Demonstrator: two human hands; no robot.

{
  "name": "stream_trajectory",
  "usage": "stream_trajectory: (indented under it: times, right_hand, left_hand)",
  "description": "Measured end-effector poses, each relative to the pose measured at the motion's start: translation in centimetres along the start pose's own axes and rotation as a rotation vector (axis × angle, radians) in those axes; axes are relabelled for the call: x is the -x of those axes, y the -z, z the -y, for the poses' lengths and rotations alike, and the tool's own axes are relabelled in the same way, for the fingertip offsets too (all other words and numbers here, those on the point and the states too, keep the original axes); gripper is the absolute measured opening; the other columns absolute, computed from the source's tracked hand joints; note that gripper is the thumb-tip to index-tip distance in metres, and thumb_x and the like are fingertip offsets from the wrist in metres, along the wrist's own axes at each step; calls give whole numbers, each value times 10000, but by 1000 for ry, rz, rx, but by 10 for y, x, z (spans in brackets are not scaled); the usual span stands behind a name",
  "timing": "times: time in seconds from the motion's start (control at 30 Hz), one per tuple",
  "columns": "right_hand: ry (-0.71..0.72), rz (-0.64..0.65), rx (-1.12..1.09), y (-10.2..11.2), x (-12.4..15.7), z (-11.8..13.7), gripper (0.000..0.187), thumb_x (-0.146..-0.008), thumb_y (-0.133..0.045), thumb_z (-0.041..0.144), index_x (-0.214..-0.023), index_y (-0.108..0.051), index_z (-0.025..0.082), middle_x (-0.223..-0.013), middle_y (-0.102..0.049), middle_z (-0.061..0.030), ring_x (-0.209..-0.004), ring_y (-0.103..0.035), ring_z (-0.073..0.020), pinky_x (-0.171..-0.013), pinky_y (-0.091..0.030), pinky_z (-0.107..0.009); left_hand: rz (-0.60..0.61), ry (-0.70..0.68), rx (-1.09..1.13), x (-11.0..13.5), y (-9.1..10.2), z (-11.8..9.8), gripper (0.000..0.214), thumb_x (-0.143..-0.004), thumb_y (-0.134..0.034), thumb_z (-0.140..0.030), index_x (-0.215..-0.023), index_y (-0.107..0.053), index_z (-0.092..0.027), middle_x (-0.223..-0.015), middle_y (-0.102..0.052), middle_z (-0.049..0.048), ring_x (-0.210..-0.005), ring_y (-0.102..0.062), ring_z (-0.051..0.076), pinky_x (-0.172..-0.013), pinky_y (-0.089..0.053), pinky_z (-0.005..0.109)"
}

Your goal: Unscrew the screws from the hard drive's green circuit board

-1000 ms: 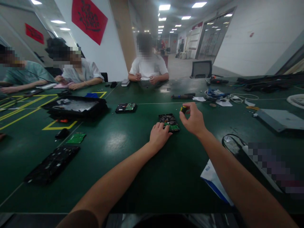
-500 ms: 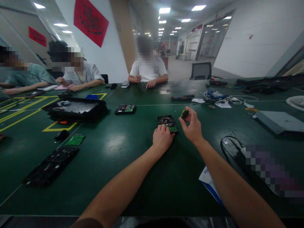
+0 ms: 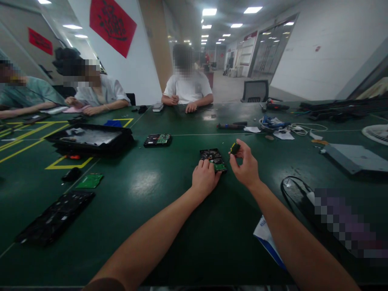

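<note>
A hard drive [image 3: 209, 154] with a green circuit board along its near right side lies flat on the green table [image 3: 169, 182]. My left hand [image 3: 203, 176] grips its near end, with the fingers over the top and the thumb at the right corner, hiding part of it. Just to the right, my right hand [image 3: 246, 165] is raised with a small yellow-and-black screwdriver [image 3: 234, 148] pinched between thumb and fingers. I cannot make out the screwdriver's tip. It is held apart from the drive.
Another hard drive [image 3: 157, 140] sits farther left, near a black tray [image 3: 91, 139]. A green circuit board [image 3: 90, 181] and a black plastic part [image 3: 56, 216] lie at left. Cables [image 3: 274, 122] and a grey metal box [image 3: 356, 157] are at right. A person [image 3: 188, 89] sits opposite.
The view has shifted slightly, so things at left appear farther left. My right hand has turned the screwdriver a little; my left hand keeps its hold on the hard drive.
</note>
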State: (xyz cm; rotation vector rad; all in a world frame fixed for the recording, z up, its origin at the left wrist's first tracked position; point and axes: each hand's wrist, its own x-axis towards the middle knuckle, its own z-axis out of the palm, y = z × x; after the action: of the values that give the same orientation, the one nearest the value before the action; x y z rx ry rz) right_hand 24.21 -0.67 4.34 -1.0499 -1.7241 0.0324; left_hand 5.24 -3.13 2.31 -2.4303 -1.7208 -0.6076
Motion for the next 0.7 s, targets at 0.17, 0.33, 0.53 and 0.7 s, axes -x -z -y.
stream_trajectory:
  times: [0.17,0.33,0.53,0.7]
  right_hand:
    - [-39,-29,76,-4,-2,-1,654,-965,-658,325,-1562,-394,284,-1466,-604,-137,-982,-741,-248,-882,-660,-457]
    - [-76,-16,43,-3,-3,-2,651,-974,-623,331,-1568,-368,252,-1423,-622,-145,-1007,-744,-249,-932,-647,-450]
    - [-92,-39,38,-1,-3,-3,661,-970,-642,331,-1570,-381,241,-1353,-647,-144,-961,-734,-240,-888,-655,-436]
    - [-54,-72,57,-3,-4,-5,677,-939,-691,338,-1554,-424,244,-1307,-646,-135,-924,-710,-237,-862,-657,-445]
  left_hand:
    - [10,-17,36,-1,0,10,357,-957,-732,-455,-1139,-664,-156,-1208,-623,137,-1170,-535,319,-955,-536,437]
    - [53,-140,153,-3,2,36,299,-931,-789,-376,-1165,-681,-225,-1208,-626,77,-1180,-533,284,-990,-534,416]
    - [12,-107,255,1,-3,42,325,-943,-776,-381,-1212,-685,-223,-1225,-630,76,-1187,-537,278,-968,-556,420]
    - [-13,-90,259,3,-6,37,300,-953,-760,-361,-1202,-681,-213,-1213,-632,76,-1185,-533,279,-973,-562,416]
